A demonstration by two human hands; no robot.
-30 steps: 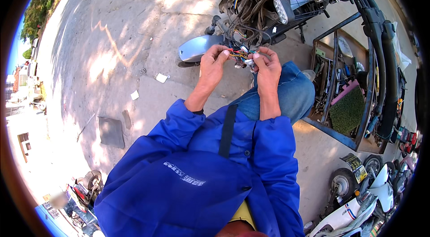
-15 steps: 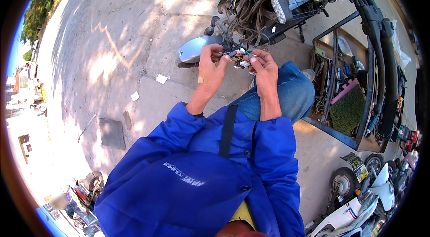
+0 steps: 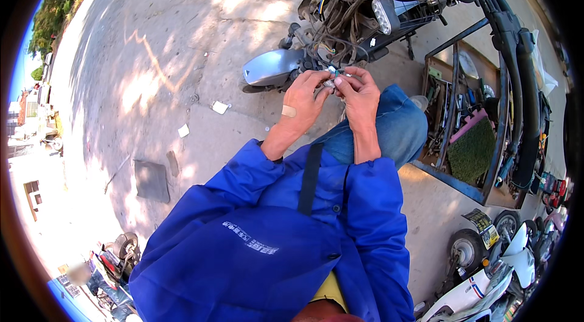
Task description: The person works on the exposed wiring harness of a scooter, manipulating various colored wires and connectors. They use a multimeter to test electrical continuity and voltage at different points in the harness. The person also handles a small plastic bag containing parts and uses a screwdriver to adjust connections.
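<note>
Both my hands meet at a small bunch of wires with white and teal connectors (image 3: 332, 71), just in front of an opened scooter (image 3: 383, 15). My left hand (image 3: 306, 100), with a plaster near the wrist, has its thumb and fingers closed on part of the bunch. My right hand (image 3: 359, 94) pinches the wires beside it. Most of what lies between the fingertips is hidden. Behind them a tangled brown wiring harness (image 3: 340, 12) spills from the scooter's front. The silver front fender (image 3: 272, 68) is left of my hands.
A metal-framed tool cart (image 3: 453, 88) with many hand tools and a green mat (image 3: 473, 150) stands at right. Parked scooters (image 3: 480, 279) crowd the lower right. On the concrete lie a dark flat sheet (image 3: 151, 181) and white scraps (image 3: 219, 107).
My left hand has moved right, close against my right hand. The connectors that showed between the hands are now mostly covered by the fingers.
</note>
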